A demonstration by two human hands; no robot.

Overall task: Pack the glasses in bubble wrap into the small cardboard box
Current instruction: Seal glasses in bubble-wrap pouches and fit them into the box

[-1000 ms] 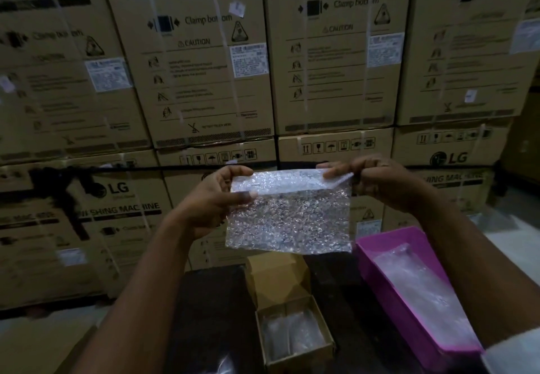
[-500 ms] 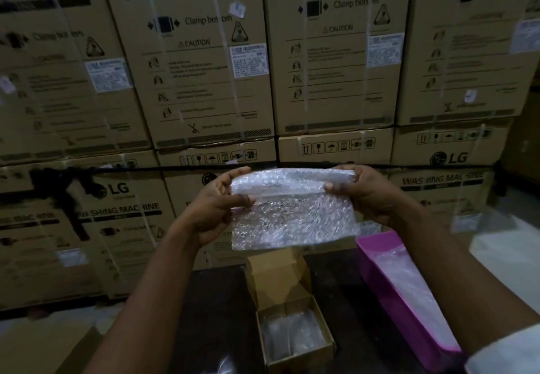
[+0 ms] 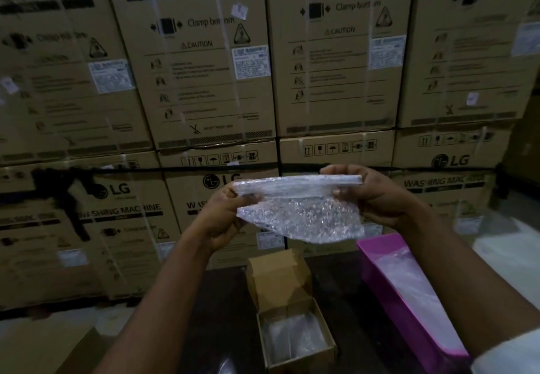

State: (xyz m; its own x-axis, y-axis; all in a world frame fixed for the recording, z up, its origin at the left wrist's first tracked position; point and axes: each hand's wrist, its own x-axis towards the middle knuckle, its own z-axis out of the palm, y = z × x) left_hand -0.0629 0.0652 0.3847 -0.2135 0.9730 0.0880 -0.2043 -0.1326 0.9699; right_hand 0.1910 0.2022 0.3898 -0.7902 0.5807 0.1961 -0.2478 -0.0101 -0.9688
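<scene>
A sheet of bubble wrap [image 3: 304, 216] is held up in front of me at chest height, its top edge rolled into a tube. My left hand [image 3: 219, 219] pinches the roll's left end and my right hand [image 3: 371, 195] pinches its right end. The loose lower part hangs slanted below. Whether glasses are inside the roll cannot be seen. Under it on the dark table stands the small cardboard box [image 3: 330, 353], lid flap up, with clear wrapped material inside.
A magenta tray [image 3: 380, 274] holding clear plastic lies on the table to the right of the small box. A wall of stacked washing machine cartons [image 3: 204, 67] fills the background. Pale floor shows at the lower left and right.
The hanging sheet has been rolled further around its top edge, so the flat part below is shorter and slanted. Both hands stay at the ends and have shifted slightly lower.
</scene>
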